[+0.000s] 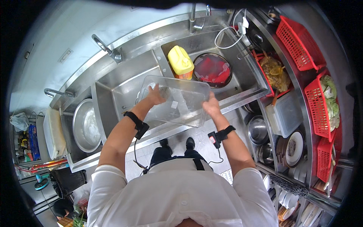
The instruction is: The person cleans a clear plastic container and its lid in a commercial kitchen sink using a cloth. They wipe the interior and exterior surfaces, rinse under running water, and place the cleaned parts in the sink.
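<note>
A clear rectangular plastic container (187,93), with a small white label on it, is held over the front edge of the stainless steel sink (127,82). My right hand (211,105) grips its right end. My left hand (155,96) is at its left part, fingers spread; whether it presses on the wall or reaches inside, I cannot tell. Behind the container, in the right basin, stand a yellow plastic jug (180,61) and a round dark-rimmed vessel (212,70) with something red under cloudy liquid.
Chrome faucets (113,54) line the back rim. At left are a large metal bowl (86,124) and upright cutting boards (52,133). A white cable (227,42) hangs over the right basin. Red baskets (317,105), lidded plastic boxes (285,113) and stacked plates (293,149) stand at right.
</note>
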A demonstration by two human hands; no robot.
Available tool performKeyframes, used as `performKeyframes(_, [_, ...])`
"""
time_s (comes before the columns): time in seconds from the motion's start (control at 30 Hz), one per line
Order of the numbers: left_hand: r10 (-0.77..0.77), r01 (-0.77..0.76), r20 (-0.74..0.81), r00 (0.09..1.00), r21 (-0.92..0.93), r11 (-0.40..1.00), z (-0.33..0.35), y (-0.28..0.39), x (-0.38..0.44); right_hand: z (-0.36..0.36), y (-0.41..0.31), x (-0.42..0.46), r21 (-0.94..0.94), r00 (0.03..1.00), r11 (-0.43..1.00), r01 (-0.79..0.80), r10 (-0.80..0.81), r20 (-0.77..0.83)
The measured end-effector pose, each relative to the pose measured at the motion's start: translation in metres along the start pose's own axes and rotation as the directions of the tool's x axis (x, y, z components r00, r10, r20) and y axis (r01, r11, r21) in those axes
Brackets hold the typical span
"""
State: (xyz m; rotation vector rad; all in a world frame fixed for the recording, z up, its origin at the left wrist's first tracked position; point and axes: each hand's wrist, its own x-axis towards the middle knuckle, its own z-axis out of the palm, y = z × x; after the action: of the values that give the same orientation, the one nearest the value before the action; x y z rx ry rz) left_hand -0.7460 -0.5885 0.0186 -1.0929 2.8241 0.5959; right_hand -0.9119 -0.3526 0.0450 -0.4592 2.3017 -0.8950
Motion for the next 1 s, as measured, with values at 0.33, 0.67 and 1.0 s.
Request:
performKeyframes(0.33, [-0.216, 0.155, 0.702, 0.679, 0.150, 0.976, 0.006, -0.001, 0.054, 0.030, -0.012, -0.021, 0.119, 0.996, 0.989, 0.083, -0.087, 0.025])
performKeyframes(0.67, [0.564, -0.547, 0.354, 0.746, -0.158, 0.822, 0.094, 0.084, 0.042, 0.044, -0.021, -0.011, 0.154, 0.990, 0.979, 0.131, -0.121, -0.077])
performKeyframes(1.0, [0.378, -0.417, 0.378, 0.845, 0.024, 0.909, 0.077, 0.037, 0.087, 0.043, -0.024, -0.010, 0.048, 0.983, 0.984, 0.169, -0.165, -0.082])
